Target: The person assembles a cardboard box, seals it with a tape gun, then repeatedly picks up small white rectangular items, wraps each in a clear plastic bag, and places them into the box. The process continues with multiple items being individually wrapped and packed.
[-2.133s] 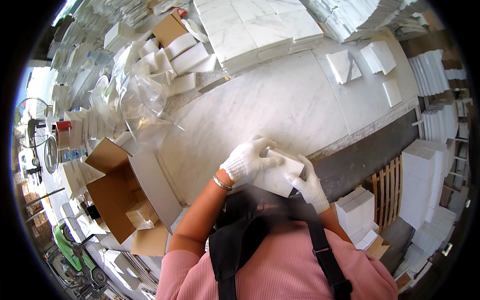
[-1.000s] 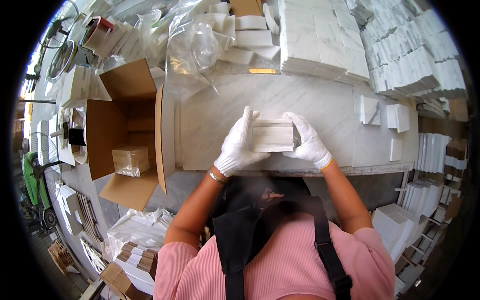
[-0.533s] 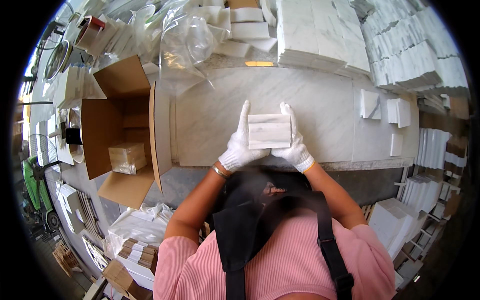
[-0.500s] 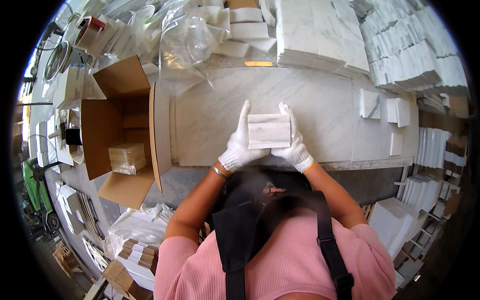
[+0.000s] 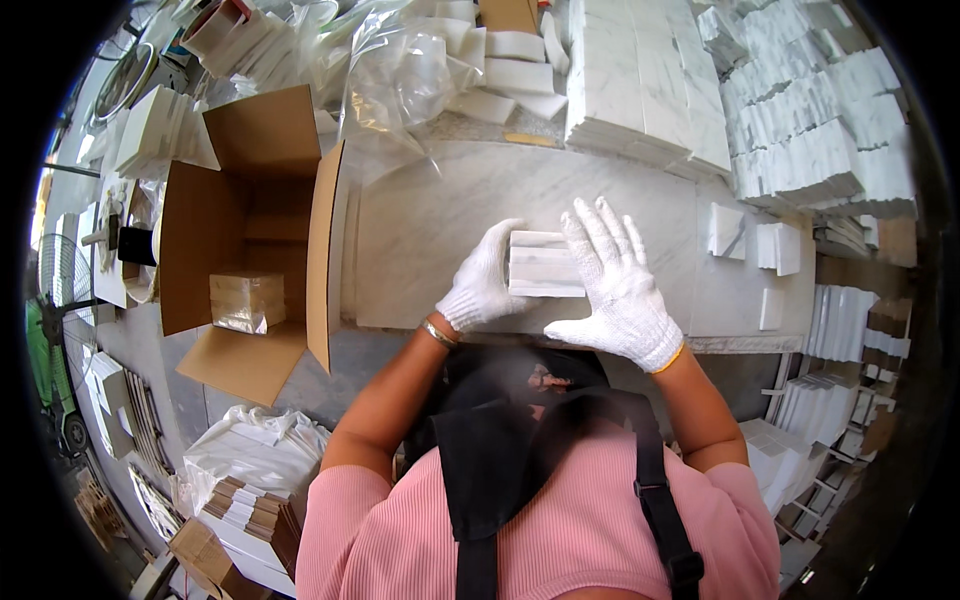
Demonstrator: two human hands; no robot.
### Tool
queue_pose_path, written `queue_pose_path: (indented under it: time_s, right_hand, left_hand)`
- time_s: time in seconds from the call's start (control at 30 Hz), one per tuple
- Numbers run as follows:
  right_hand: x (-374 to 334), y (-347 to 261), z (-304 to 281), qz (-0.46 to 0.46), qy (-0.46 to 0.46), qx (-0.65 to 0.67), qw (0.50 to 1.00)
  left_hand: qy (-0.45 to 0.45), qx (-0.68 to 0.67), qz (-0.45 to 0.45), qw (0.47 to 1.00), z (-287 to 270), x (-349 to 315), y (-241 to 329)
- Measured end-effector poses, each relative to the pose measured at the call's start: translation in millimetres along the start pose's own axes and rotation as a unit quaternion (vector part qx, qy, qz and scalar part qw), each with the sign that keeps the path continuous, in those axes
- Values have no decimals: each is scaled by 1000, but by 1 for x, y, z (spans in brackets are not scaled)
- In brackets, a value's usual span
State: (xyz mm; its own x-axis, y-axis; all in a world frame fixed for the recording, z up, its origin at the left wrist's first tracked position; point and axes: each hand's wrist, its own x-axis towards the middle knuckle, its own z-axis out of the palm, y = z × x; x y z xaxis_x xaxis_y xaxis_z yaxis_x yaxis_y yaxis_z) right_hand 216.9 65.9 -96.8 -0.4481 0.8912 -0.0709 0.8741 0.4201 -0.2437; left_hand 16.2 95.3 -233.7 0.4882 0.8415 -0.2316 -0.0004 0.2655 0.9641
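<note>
A small block of white marble tiles (image 5: pixel 545 266), pressed together in a stack with grey seams, is in front of me over the marble-topped table (image 5: pixel 420 210). My left hand (image 5: pixel 482 282), in a white knit glove, is wrapped round the stack's left side. In a matching glove, my right hand (image 5: pixel 625 300) is flat with its fingers spread. It lies along the stack's right end and covers part of it; whether the palm touches it I cannot tell.
To the left stands an open cardboard box (image 5: pixel 203 235) with a plastic-wrapped package (image 5: pixel 247 302) inside. Clear plastic bags (image 5: pixel 400 85) lie at the back. Marble tile stacks (image 5: pixel 640 75) line the far side, and a few loose tiles (image 5: pixel 727 231) sit at the right.
My right hand has let go of the stack's right side and opened, fingers spread over that end. My left hand keeps hold of the stack. The whole view has shifted slightly.
</note>
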Motion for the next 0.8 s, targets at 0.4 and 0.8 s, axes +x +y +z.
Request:
queue_pose_path:
  time_s: [0.4,0.8]
  right_hand:
    - [45,18,55,-23,-92,-8,996]
    - [47,47,71,-108,-44,-50,992]
  left_hand:
    - [34,358,90,929,-13,-8,31]
    - [-23,547,122,828,-7,-5,72]
